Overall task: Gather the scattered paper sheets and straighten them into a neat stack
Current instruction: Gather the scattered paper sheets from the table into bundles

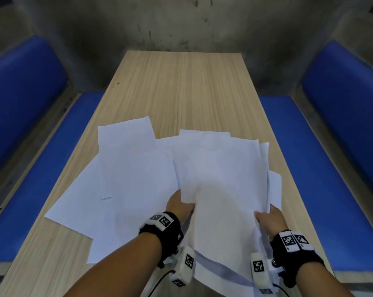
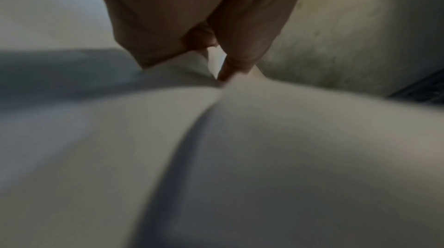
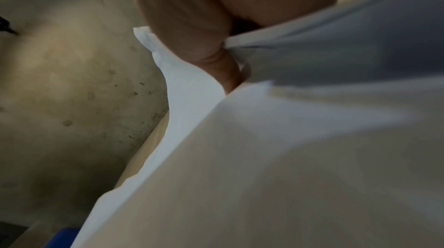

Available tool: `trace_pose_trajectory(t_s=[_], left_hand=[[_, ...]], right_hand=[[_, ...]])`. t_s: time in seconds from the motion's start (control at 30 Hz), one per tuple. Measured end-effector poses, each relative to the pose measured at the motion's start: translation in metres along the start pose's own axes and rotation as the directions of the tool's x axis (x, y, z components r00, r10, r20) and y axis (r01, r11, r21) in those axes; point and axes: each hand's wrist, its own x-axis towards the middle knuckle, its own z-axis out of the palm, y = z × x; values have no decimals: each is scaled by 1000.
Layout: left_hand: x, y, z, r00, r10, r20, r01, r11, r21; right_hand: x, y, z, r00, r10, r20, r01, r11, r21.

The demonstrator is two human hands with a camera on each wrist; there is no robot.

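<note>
Several white paper sheets lie fanned over the near half of a wooden table. A bundle of sheets is held between both hands and bows slightly. My left hand pinches its left edge, fingers tucked under the paper. My right hand grips its right edge with the thumb on top. Loose sheets spread out to the left, overlapping at angles. In the left wrist view the left hand pinches the paper. In the right wrist view the right hand clamps several sheet edges.
Blue cushioned benches flank the table on both sides. A stained concrete wall stands behind the table's far end. One sheet corner pokes out to the right of the bundle, near the table's right edge.
</note>
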Motion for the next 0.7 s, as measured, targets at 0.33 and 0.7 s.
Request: trace_pose_trajectory(t_s=[0.33, 0.7], left_hand=[[-8, 6, -80, 992, 85, -95, -103, 972, -210], [-26, -25, -246, 943, 24, -333, -156, 913, -378]], right_hand=[[-7, 1, -16, 1000, 6, 31, -11, 988, 156], [-6, -10, -15, 999, -26, -33, 30, 994, 106]])
